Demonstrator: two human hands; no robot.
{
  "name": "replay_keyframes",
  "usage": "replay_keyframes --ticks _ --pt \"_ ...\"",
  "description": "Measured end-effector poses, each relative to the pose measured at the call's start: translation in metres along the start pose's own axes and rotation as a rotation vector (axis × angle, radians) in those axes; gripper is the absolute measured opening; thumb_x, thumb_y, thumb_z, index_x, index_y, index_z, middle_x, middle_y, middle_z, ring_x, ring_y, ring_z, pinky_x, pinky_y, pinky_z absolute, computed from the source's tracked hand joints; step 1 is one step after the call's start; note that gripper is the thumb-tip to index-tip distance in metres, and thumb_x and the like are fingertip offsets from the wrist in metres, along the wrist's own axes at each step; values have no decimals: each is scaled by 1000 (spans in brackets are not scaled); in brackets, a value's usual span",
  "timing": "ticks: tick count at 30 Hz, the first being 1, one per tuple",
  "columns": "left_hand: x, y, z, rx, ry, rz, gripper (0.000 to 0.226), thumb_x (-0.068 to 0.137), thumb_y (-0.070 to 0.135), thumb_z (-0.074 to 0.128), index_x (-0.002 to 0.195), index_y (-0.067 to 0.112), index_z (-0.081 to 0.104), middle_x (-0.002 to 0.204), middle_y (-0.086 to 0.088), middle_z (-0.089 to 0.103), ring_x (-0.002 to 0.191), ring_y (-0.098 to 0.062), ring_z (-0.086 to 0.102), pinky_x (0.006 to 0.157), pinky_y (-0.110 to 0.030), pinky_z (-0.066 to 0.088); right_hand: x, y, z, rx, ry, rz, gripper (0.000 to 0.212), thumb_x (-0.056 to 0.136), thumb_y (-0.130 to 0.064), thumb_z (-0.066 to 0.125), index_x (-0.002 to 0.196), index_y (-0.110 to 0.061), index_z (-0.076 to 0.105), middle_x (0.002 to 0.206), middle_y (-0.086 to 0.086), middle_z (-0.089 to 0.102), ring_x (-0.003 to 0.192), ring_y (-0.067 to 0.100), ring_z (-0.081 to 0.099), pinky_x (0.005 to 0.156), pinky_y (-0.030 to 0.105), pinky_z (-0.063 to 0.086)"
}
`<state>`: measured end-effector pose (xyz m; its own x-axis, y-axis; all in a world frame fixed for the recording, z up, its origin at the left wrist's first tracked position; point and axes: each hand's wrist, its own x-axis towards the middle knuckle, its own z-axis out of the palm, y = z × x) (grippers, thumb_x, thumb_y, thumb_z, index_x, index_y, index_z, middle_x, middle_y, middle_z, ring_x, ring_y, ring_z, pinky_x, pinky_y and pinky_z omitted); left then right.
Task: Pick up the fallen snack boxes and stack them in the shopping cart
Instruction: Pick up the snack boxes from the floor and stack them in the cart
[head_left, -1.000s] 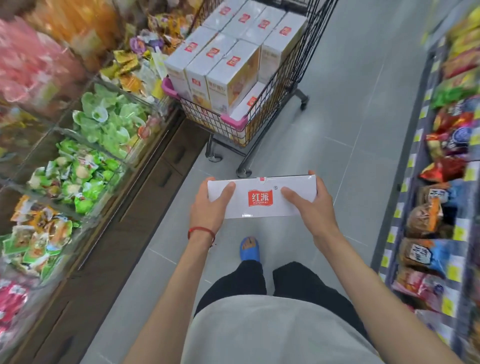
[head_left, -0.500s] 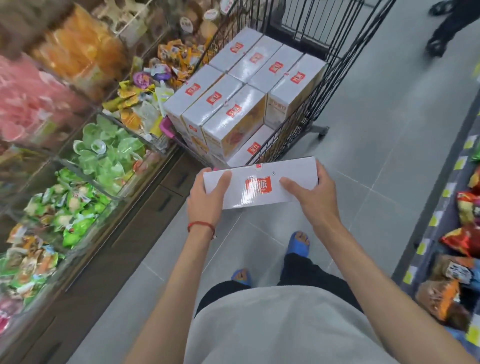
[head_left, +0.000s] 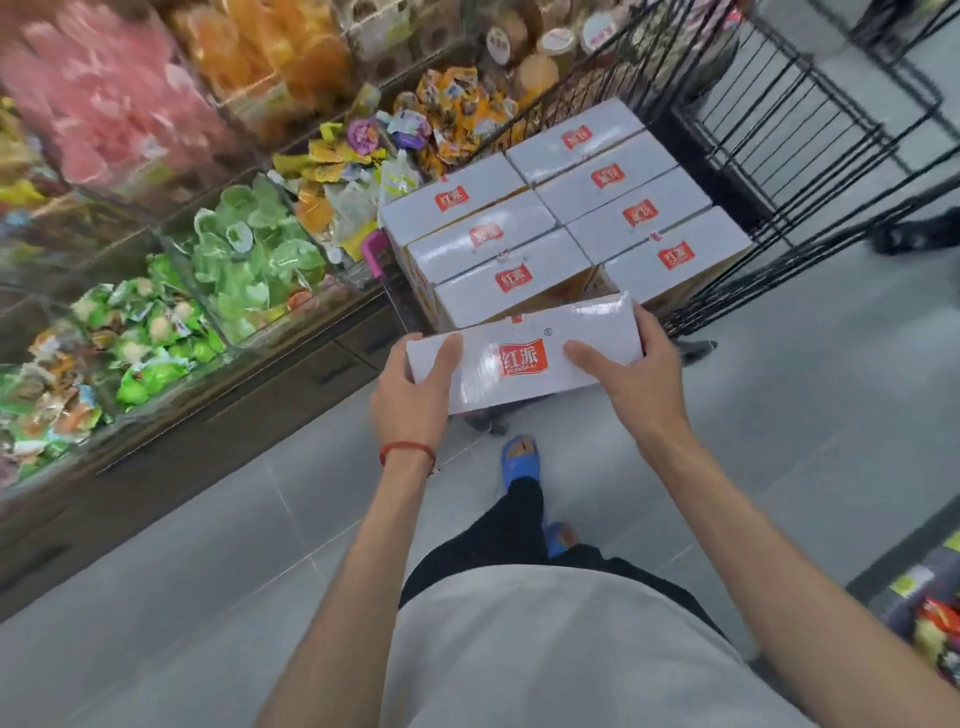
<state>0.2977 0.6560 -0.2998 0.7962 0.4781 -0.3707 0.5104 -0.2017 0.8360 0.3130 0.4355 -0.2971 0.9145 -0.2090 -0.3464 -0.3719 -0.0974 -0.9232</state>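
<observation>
A white snack box (head_left: 524, 358) is gripped by left hand (head_left: 410, 400) and right hand (head_left: 641, 379) — fingers curled round its ends — just near of the stacked shopping cart (head_left: 779, 171).

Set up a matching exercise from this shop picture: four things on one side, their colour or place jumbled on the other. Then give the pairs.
Things
1. held snack box
2. wrist string
3. slipper
4. shopping cart

Descriptions
A. blue, on the floor
B. black wire, loaded with stacked boxes
C. white with a red logo, gripped at its ends by the left hand and right hand
D. red, round the left wrist

Pairs: 1-C, 2-D, 3-A, 4-B
</observation>
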Motion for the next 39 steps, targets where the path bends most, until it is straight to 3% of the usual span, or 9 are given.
replay_keyframes --ticks 3,7,12,14,20,24,29,34,39 --pt "19 5 7 7 28 -31 31 81 62 70 99 38 64 96 12 71 88 -11 71 69 -47 63 24 -8 7 -49 -24 3 74 80 -28 88 146 -27 53 131 -13 65 118 4 63 92 18 56" --pt "32 15 13 53 46 -21 41 81 64 69 105 31 66 100 10 72 88 -10 71 61 -31 61 53 -16 6 -75 -52 34 51 86 -23 83 127 -30 54 112 -27 60 93 -25 57 72 -2 45" --pt "36 9 30 41 57 -100 33 83 64 68 94 33 65 92 13 73 84 -15 73 61 -37 63 85 -14 2 -126 -108 71 60 82 -25 87 135 -21 60 124 -9 72 113 8 68 95 26 55" --pt "37 8 40 36 59 -139 28 85 61 68 93 34 65 91 13 72 84 -16 73 58 -36 62 97 -12 0 -141 -134 83 61 81 -25 87 136 -21 59 123 -8 71 111 8 68 92 24 56" --pt "39 4 69 116 169 -186 26 83 69 62 87 43 61 86 18 70 84 -14 70 76 -41 61 135 -4 -12 -218 -276 150 56 82 -21 86 129 -25 55 109 -20 67 95 -8 64 71 8 50" --pt "37 7 91 137 181 -258 26 82 72 57 90 47 60 92 16 71 88 -17 70 75 -47 62 158 2 -25 -297 -367 170 56 80 -20 87 126 -27 54 111 -16 65 99 -4 61 79 14 47" --pt "45 8 113 162 156 -358 49 75 69 57 113 37 62 113 7 70 110 -24 64 90 -47 57 179 16 -36 -411 -464 169 52 78 -17 88 121 -25 60 110 -12 68 99 -1 63 86 21 50" --pt "58 4 122 106 123 -461 55 82 52 66 129 25 58 119 4 66 110 -24 63 98 -42 53 186 21 -27 -570 -478 135 73 63 -50 89 127 -27 60 128 3 58 117 20 59 102 41 52" --pt "76 -21 128 97 109 -520 73 55 68 61 118 31 64 112 7 71 103 -22 68 94 -43 56 191 28 -19 -691 -443 137 67 78 -25 87 134 -14 54 136 10 39 128 30 42 98 29 38"
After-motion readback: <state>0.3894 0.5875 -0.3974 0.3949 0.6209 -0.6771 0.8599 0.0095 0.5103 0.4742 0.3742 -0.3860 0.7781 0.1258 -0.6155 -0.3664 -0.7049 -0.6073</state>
